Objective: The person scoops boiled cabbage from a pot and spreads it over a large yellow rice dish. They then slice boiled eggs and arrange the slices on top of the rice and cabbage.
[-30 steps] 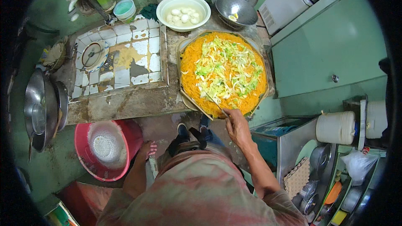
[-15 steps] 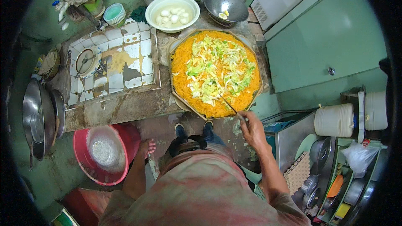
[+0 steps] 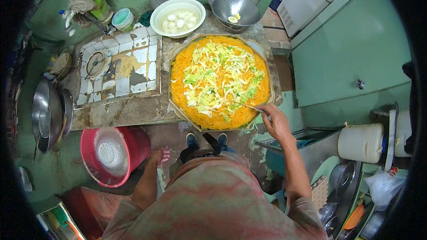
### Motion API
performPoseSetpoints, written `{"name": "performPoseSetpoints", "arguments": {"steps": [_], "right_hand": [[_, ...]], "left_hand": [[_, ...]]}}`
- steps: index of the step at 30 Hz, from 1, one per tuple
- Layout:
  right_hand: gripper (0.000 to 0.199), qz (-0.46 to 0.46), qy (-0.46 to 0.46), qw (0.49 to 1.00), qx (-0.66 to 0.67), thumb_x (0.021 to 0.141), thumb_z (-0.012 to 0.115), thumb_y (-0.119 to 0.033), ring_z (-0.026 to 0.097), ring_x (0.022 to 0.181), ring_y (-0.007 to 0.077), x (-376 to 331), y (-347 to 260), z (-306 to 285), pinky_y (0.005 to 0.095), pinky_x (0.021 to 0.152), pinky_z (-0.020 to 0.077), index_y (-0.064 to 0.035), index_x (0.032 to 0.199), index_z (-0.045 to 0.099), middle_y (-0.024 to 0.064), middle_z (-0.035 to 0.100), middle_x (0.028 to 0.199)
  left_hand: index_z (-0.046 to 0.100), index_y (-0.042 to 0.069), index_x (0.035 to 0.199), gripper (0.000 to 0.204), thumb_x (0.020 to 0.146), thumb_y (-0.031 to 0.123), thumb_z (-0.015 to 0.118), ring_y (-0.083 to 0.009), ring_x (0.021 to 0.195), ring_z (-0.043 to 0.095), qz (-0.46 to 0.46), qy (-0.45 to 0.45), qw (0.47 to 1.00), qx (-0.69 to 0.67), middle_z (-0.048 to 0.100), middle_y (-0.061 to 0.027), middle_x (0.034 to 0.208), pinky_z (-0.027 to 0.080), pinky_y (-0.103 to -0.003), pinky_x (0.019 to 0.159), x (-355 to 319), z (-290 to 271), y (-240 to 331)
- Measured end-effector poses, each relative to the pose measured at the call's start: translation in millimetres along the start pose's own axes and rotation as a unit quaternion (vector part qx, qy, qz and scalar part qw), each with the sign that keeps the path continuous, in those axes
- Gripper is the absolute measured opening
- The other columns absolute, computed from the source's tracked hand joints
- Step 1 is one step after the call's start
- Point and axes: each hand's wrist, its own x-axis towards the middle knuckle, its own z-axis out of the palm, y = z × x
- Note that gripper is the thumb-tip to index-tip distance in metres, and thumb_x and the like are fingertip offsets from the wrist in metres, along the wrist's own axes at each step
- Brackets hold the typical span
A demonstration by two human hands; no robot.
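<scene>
From where I stand, I see a person in a faded grey and reddish shirt [image 3: 213, 200] at a worn, stained desk [image 3: 122, 116]. On this desk, close in front of the person, lies a wide, eight-sided tray [image 3: 184, 115], heaped with bright orange noodles [image 3: 181, 82], and over them is scattered shredded pale-green cabbage [image 3: 224, 73]. At the four o'clock side of the tray, the right hand [image 3: 276, 122] is clamped on a thin, silvery metal utensil [image 3: 249, 106], whose tip touches the food. The left hand [image 3: 161, 154] hangs low at seven o'clock, near a pinkish-red plastic tub [image 3: 143, 141], with its fingers a little apart and holding nothing that I can see. At eleven o'clock from the tray stands a round white bowl [image 3: 156, 21] with peeled white eggs [image 3: 180, 23] in cloudy liquid. At twelve o'clock is a dark-grey metal bowl [image 3: 224, 8] containing cut egg pieces [image 3: 233, 19]. The broken white-tiled basin [image 3: 141, 54] is at nine o'clock.
</scene>
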Motion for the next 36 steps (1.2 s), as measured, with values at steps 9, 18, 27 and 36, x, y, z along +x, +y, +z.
{"name": "performPoseSetpoints", "arguments": {"steps": [9,18,27,36], "right_hand": [[0.026,-0.037,-0.013,0.999,0.016,0.079,0.060,-0.001,0.062,0.092,0.0340,17,53,-19,0.0417,0.079,0.0503,-0.0082,0.103,0.067,0.0125,0.064,0.096],[0.026,0.001,-0.096,0.995,0.036,0.080,0.059,-0.002,0.062,0.092,0.0327,34,95,-35,0.0405,0.078,0.0504,-0.0104,0.103,0.068,0.0103,0.063,0.100],[0.023,-0.106,-0.073,0.991,0.035,0.080,0.062,-0.004,0.062,0.090,0.0339,40,78,-32,0.0422,0.075,0.0503,-0.0090,0.101,0.068,0.0112,0.063,0.095],[0.019,-0.064,-0.014,0.998,0.016,0.087,0.062,-0.013,0.063,0.091,0.0371,92,57,-5,0.0435,0.077,0.0503,-0.0049,0.104,0.067,0.0183,0.065,0.096]], "left_hand": [[0.062,0.011,0.116,0.030,0.094,0.028,0.053,-0.0155,0.069,0.064,-0.029,0.040,0.998,-0.038,0.067,-0.0048,0.089,0.055,-0.032,0.060,-34,59,-29],[0.061,0.011,0.119,0.033,0.094,0.030,0.052,-0.0162,0.068,0.064,-0.030,0.076,0.995,-0.066,0.067,-0.0039,0.089,0.054,-0.034,0.060,-56,93,-64],[0.060,0.011,0.121,0.035,0.092,0.031,0.053,-0.0168,0.069,0.064,-0.010,0.083,0.994,-0.071,0.068,-0.0056,0.091,0.054,-0.033,0.062,-61,111,-56],[0.061,0.010,0.120,0.033,0.093,0.028,0.052,-0.0176,0.072,0.064,0.027,0.130,0.986,-0.099,0.068,-0.0058,0.093,0.054,-0.032,0.062,-72,118,-47]]}}
